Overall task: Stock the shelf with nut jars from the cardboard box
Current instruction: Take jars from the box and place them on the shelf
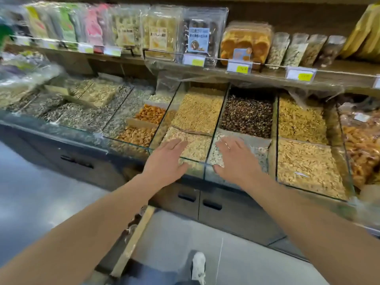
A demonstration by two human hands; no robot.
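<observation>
My left hand and my right hand are both stretched forward, palms down and fingers spread, over the front glass edge of the bulk nut bins. Neither hand holds anything. The cardboard box stands on the floor below my left forearm; only its brown flap edge and the tops of a few jars inside it show. The wooden shelf runs above the bins, lined with clear packs of dried fruit and nuts. A ring shows on my right hand.
Glass-walled bins of seeds and nuts fill the counter from left to right. Yellow price tags hang on the shelf rail. Dark cabinet doors sit under the bins. My white shoe is on the grey floor.
</observation>
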